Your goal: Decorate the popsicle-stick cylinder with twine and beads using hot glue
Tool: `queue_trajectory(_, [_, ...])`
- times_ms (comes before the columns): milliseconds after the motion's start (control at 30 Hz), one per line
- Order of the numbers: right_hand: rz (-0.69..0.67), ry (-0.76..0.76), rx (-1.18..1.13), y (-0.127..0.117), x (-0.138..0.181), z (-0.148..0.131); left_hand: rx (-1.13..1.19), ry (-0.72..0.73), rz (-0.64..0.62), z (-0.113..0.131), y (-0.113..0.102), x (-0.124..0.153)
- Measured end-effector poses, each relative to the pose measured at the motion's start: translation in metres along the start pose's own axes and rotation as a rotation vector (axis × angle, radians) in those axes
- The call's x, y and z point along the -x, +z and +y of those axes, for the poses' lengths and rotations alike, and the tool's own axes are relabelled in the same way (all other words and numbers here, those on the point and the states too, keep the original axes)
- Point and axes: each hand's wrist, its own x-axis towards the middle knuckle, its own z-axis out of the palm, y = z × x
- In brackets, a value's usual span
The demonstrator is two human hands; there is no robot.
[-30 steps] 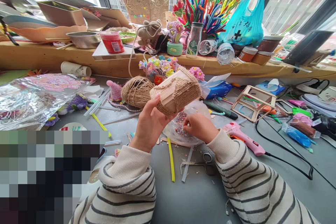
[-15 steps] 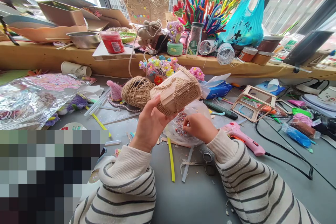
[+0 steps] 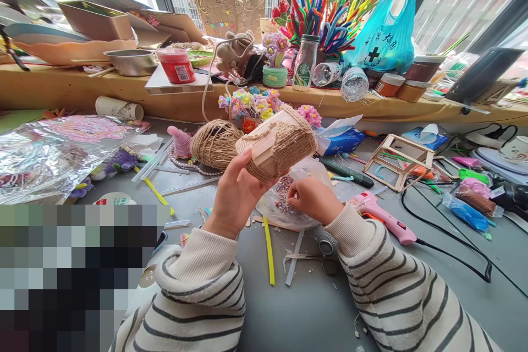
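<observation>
My left hand (image 3: 237, 195) grips a small container (image 3: 295, 146) covered in wooden slats and wrapped with jute twine; it is tilted, raised above the table. Below and to its right lies a clear plastic bag (image 3: 311, 173) holding small reddish beads (image 3: 284, 195). At the beads is my right hand (image 3: 313, 198), its fingers curled and pinched together. Whatever those fingertips hold, if anything, is hidden. A ball of jute twine (image 3: 216, 144) sits just left of the container.
A pink hot glue gun (image 3: 390, 217) with a black cord lies right of my right hand. Scissors (image 3: 315, 258) and a yellow strip (image 3: 269, 250) lie nearer to me. A wooden stick frame (image 3: 398, 162) stands at right. Jars and pipe cleaners (image 3: 317, 22) crowd the back ledge.
</observation>
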Motion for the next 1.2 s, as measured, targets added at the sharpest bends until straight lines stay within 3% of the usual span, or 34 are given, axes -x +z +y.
queue_trajectory(700, [0.024, -0.036, -0.007, 0.004, -0.002, 0.003, 0.017, 0.005, -0.007, 0.001, -0.001, 0.001])
queue_trajectory(1200, [0.104, -0.042, -0.095, -0.013, 0.005, 0.007, 0.005, -0.005, -0.027, 0.001, -0.001, 0.001])
